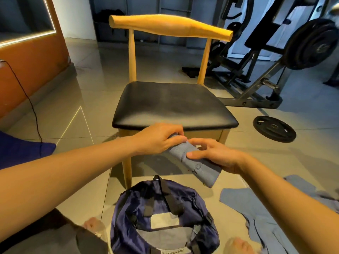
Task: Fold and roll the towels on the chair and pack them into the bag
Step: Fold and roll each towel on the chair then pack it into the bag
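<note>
Wooden chair [174, 105], black padded seat, at 12 o'clock. Black weight plate [274, 128] flat on the tiled floor at 3 o'clock; gym machine [256, 52] at 1 o'clock. Loose grey-blue towel [256, 213] spread crumpled on the floor at 4 o'clock. Navy bag [126, 217] with black straps, mouth open, at 6 o'clock.

Rolled towel [200, 167] held mid-frame, just in front of the seat edge, tilted down toward 5 o'clock. Left hand [157, 140] clenched round its upper end. Right hand [216, 156] grasps the middle, thumb on top. Roll tight, woven, cylindrical, with a seam at its lower end.
</note>
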